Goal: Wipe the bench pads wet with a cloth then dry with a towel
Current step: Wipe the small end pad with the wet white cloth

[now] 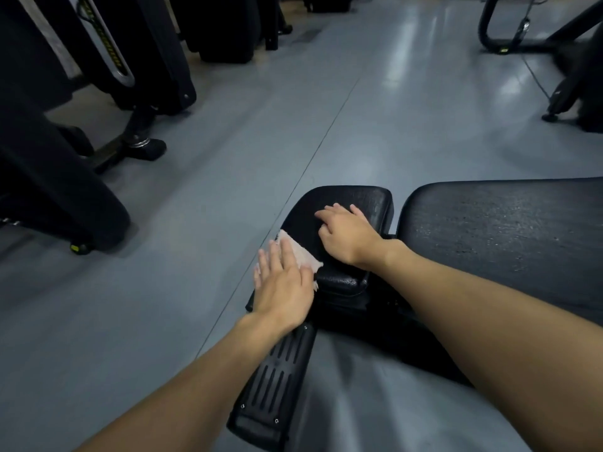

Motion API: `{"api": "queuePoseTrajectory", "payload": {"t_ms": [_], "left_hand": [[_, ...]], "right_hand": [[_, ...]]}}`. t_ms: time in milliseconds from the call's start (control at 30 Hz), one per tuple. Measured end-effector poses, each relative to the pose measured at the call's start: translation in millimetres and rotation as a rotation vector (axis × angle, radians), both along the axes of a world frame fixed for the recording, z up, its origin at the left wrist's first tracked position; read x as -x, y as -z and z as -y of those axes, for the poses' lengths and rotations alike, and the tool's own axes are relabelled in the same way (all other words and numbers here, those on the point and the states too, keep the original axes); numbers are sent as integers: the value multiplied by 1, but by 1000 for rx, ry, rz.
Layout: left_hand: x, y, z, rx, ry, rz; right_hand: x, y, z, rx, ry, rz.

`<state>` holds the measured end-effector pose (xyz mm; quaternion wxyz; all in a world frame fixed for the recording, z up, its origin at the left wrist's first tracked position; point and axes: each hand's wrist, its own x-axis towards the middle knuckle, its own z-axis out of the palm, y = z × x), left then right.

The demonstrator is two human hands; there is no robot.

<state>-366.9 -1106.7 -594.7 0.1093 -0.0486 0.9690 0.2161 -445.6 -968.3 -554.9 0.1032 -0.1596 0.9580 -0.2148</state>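
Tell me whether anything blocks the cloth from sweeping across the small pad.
Yes: the right hand rests on the small pad, just right of the cloth, in the path of a sweep. The left hand presses the cloth flat at the pad's left edge. Nothing else visible lies on the pad.

A black bench stands on the grey floor. Its small pad is just beside its long pad. A pale cloth lies on the small pad's left edge, under the flat left hand. The right hand rests on the small pad's middle.
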Motion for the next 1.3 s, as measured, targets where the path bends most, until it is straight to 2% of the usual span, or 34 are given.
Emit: {"api": "queuePoseTrajectory", "payload": {"t_ms": [167, 267, 400, 467, 533, 633, 700, 833, 933, 1067, 1200, 1300], "left_hand": [[17, -10, -20, 95, 271, -127], [34, -16, -40, 93, 298, -124], [8, -19, -30, 81, 424, -136], [4, -30, -21, -55, 376, -83], [20, -37, -15, -183, 213, -94], [42, -35, -9, -6, 104, -94], [50, -30, -3, -29, 43, -67], [63, -31, 8, -170, 84, -101], [78, -41, 9, -373, 159, -114], [100, -89, 2, -508, 244, -115], [113, -189, -31, -539, 365, -2], [111, -281, -76, -524, 496, 36]], "right_hand": [[-12, -6, -21, 232, 156, -32], [-18, -8, -27, 371, 264, -30], [-20, -6, -32, 353, 225, -9], [-20, -5, -31, 301, 167, -4], [-20, -6, -29, 297, 156, -5], [-15, -5, -33, 259, 114, 12], [-11, -1, -34, 187, 64, 48], [-3, 4, -31, 215, 88, 59], [-2, 0, -32, 403, 200, 81], [1, -38, -34, 760, 449, 132], [-16, -126, -58, 891, 642, 144], [-42, -213, -95, 898, 743, 89]]}}
